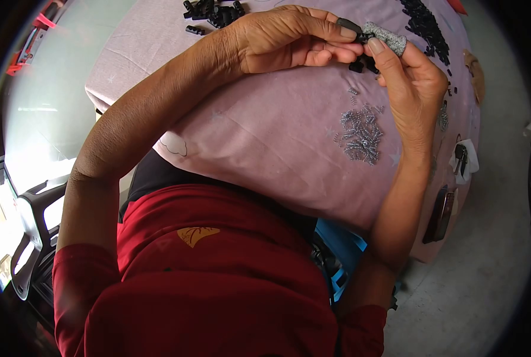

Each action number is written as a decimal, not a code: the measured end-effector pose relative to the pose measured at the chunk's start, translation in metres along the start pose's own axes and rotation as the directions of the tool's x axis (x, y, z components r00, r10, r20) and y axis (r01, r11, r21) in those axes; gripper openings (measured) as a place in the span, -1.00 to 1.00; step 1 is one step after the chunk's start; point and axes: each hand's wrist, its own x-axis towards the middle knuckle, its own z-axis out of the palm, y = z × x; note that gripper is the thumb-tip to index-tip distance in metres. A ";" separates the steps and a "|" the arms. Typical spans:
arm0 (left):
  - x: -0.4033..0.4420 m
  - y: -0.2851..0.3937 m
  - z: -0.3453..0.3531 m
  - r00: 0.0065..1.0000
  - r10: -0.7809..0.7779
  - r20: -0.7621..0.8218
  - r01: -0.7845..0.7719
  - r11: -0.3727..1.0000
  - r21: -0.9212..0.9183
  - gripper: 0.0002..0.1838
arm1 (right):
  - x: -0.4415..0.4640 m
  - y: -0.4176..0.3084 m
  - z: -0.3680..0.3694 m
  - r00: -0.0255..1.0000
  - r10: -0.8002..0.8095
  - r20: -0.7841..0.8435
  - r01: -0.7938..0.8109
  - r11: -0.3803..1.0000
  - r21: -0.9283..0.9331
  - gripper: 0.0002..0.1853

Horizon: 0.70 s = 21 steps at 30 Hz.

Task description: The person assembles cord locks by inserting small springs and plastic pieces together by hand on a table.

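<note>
Near the top of the view, my left hand [295,37] pinches a small black part [350,25] between thumb and fingers. Close beside it, my right hand [409,74] is closed, thumb and fingers pressed at the other end of the black part. A speckled grey wrap [385,37] lies around a finger of my right hand. Below the hands, a pile of small metal springs [362,135] rests on the pink cloth [265,143]. More black pieces [360,64] show just beneath my fingers, partly hidden.
Black parts lie in a pile [215,13] at the top left and in a long strip [426,28] at the top right. A dark phone [439,215] and a white wrapper with a black item [464,160] sit by the right edge.
</note>
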 end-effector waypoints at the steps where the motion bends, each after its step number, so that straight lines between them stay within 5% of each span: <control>1: 0.001 0.000 -0.002 1.000 -0.011 0.008 0.011 1.000 0.005 -0.79 | 0.000 0.000 0.002 1.000 -0.005 -0.007 0.005 1.000 0.010 -0.84; 8: -0.008 0.000 0.000 0.998 0.035 0.043 -0.043 0.978 0.205 -0.74 | 0.000 -0.001 0.003 1.000 -0.006 0.028 0.006 1.000 0.001 -0.86; 21: -0.008 -0.001 0.006 0.997 0.079 -0.012 -0.072 0.959 0.275 -0.79 | 0.002 0.015 0.002 0.978 -0.206 0.038 0.209 0.974 -0.088 -0.87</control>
